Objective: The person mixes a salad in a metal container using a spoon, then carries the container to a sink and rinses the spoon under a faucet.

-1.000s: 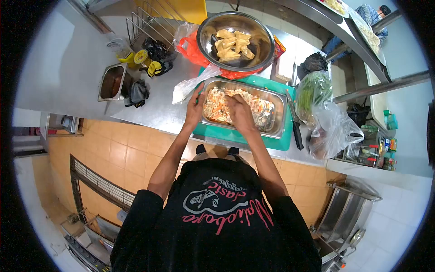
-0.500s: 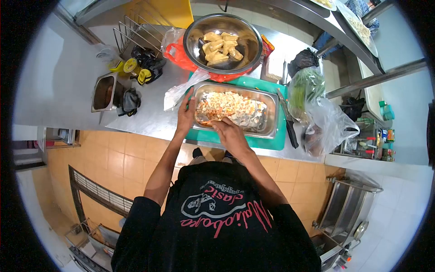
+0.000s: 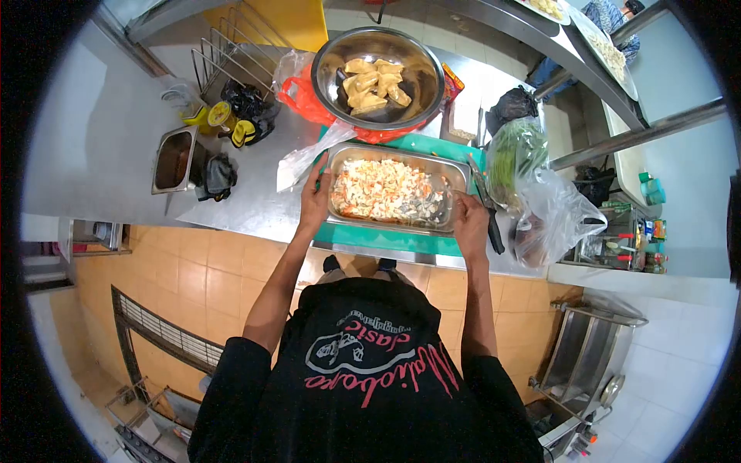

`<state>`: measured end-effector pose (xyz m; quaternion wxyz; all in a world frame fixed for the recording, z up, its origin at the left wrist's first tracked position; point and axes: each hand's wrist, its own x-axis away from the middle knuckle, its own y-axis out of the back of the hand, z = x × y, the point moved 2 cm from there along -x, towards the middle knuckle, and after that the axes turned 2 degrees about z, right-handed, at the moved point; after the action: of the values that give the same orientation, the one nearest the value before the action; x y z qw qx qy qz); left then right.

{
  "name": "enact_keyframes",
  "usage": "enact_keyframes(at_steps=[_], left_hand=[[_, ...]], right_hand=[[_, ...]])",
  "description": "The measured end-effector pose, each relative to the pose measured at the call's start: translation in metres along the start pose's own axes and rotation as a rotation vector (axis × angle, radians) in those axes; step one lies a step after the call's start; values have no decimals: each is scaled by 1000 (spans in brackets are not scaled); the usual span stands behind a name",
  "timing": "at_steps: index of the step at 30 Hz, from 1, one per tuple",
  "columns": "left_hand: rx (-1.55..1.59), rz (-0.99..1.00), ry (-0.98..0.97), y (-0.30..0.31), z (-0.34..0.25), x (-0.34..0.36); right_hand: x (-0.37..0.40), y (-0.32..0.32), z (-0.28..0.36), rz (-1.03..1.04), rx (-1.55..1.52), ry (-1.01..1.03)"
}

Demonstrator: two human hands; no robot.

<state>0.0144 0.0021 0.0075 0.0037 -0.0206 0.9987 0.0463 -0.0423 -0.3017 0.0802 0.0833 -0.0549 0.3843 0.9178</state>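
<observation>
A rectangular metal tray point(image 3: 394, 153) holds a chopped mix of white and orange pieces point(image 3: 378, 189). It stands on a green cutting board point(image 3: 370, 235). My left hand point(image 3: 315, 199) grips the tray's left end, with the thumb and fingers at the rim. At the tray's right end, my right hand point(image 3: 469, 220) is closed in a pinch over the rim. It appears to hold a small metal spoon, mostly hidden by the fingers and the mix. A knife with a black handle point(image 3: 495, 231) lies just right of this hand.
Behind the tray stands a large steel bowl point(image 3: 324, 92) with yellowish folded pieces, over a red plastic bag point(image 3: 301, 96). Bagged greens point(image 3: 519, 162) and a clear bag point(image 3: 567, 224) sit on the right. A small metal container point(image 3: 171, 162) is at left. Another person point(image 3: 610, 19) is partly visible behind.
My right hand has moved from the tray's front left side to its right end. The chopped mix lies more spread and mixed. My left hand stays at the left rim.
</observation>
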Motion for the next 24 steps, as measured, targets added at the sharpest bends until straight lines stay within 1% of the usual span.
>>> enact_keyframes(at_steps=[1, 2, 3, 5, 6, 8, 9, 11, 12, 14, 15, 17, 21, 24], left_hand=[[-5, -6, -2, -1, 0, -3], [-4, -5, 0, -2, 1, -1], [7, -3, -4, -2, 1, -1], [15, -8, -10, 0, 2, -4], [2, -9, -17, 1, 7, -3], [-10, -10, -29, 1, 8, -5], [-16, -11, -32, 0, 8, -2], [-23, -16, -45, 0, 6, -4], [0, -12, -26, 0, 6, -3], [24, -9, -11, 0, 5, -3], [8, -11, -21, 0, 4, -3], [-8, -14, -31, 0, 2, -3], [7, -6, -40, -2, -1, -1], [10, -10, -25, -2, 0, -2]], right_hand=[[-4, 2, -5, -53, 87, -23], [-6, 1, -10, -35, 125, -65], [-9, -2, -10, -36, 124, -63], [-15, -18, -11, -24, -100, -95], [-17, -27, -13, -19, -102, -95], [-26, -45, -8, -54, -36, 179], [-25, -50, 2, -49, -38, 177], [-31, -60, 28, 144, -17, 109], [-30, -68, 32, 147, -19, 109], [-30, -84, 40, 167, -120, 195], [-29, -86, 46, 167, -121, 195], [-23, -90, 59, 297, -107, 353], [-9, -77, 72, 397, -52, 336], [-1, -61, 59, 374, -22, 373]])
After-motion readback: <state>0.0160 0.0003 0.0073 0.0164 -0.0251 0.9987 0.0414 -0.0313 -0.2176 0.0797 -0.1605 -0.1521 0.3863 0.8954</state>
